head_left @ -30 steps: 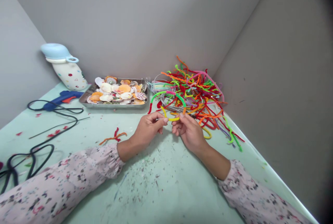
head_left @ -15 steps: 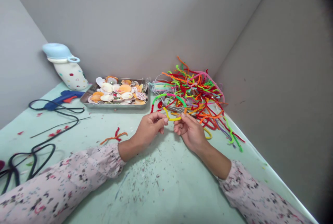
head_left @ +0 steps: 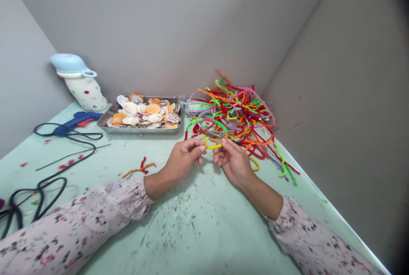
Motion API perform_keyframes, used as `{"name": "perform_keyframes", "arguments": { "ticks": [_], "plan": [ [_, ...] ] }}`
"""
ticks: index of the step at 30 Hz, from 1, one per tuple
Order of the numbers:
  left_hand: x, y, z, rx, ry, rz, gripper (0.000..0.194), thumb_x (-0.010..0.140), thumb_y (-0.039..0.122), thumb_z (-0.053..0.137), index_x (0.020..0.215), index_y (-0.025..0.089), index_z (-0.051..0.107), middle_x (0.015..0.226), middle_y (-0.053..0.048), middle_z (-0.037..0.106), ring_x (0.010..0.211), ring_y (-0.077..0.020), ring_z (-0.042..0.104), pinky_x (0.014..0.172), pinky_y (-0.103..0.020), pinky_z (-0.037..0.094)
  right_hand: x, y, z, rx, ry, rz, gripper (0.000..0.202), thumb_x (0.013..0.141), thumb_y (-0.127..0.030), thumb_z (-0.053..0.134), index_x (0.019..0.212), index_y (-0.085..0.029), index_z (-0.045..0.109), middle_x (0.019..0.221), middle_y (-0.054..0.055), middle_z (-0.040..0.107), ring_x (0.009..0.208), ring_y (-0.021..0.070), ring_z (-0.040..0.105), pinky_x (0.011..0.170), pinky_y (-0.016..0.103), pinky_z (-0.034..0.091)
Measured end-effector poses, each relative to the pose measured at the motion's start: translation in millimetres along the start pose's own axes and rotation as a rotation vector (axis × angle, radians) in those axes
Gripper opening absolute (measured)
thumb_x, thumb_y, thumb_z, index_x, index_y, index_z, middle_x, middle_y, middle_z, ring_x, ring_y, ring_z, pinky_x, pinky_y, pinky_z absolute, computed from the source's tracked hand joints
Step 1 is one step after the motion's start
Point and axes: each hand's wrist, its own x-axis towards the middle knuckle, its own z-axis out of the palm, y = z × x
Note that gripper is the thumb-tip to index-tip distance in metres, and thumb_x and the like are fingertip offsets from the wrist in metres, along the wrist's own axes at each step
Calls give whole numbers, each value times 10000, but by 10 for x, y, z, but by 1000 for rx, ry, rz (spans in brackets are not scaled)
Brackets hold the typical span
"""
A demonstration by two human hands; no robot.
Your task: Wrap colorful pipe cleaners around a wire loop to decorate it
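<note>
A ring of fuzzy pipe cleaner [head_left: 220,124] in green, pink, orange, red and yellow stands up between my hands. My left hand [head_left: 186,156] pinches its lower left part, where a short yellow end sticks up beside the fingertips. At the lower right, my right hand [head_left: 234,160] grips the ring between thumb and fingers, near where yellow meets orange. The yellow stretch runs between the two pinches. Part of the ring is hidden behind my left fingers.
Behind are a metal tray [head_left: 140,131] of seashells and a tangled pile of pipe cleaners [head_left: 246,109]. At left lie a blue glue gun [head_left: 75,122], its dark cord [head_left: 47,177] and a white bottle [head_left: 86,92]. An orange-red twisted piece [head_left: 140,168] lies near my left wrist.
The upper arch of the ring has tipped slightly lower and the yellow end has shifted a little. Both hands keep their pinches in nearly the same place.
</note>
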Motion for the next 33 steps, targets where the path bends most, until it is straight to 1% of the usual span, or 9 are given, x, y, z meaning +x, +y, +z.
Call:
{"name": "perform_keyframes", "arguments": {
  "ticks": [7,11,18,23,26,33],
  "plan": [
    [-4,21,8,33,14,36,169,759,304,618,798,140,617,539,28,574,471,-75,480,456,-190,317,-8,3,5,8,-1,10,230,736,-350,684,746,-160,555,592,13,644,448,115,593,367,174,417],
    [-2,4,12,33,26,20,192,758,318,616,825,139,624,527,29,572,466,-80,478,459,-199,320,0,8,-5,8,-4,5,226,737,-346,685,746,-159,559,601,14,647,453,117,597,373,177,420],
    [-3,-13,5,14,6,35,188,759,325,615,831,152,624,548,30,574,485,-86,499,467,-198,335,0,4,-5,6,-15,0,224,741,-351,683,753,-160,567,602,10,645,457,114,596,376,176,422],
    [-10,-10,25,-7,8,-14,194,760,331,612,837,154,599,584,29,579,476,-76,489,443,-187,317,11,12,-22,9,-3,-12,238,735,-360,688,738,-162,556,606,11,651,458,114,596,376,176,426],
    [-11,-4,33,-2,7,-27,190,762,325,608,835,150,592,570,30,570,475,-78,480,443,-189,310,12,17,-26,4,-1,-15,229,746,-360,678,743,-163,560,607,12,652,461,115,599,378,177,427],
    [-23,39,37,26,-1,41,149,760,295,605,776,148,592,568,31,564,516,-88,503,492,-203,344,1,16,-10,3,-8,-9,223,742,-353,682,729,-160,571,592,10,648,440,111,589,364,178,419]
  ]
}}
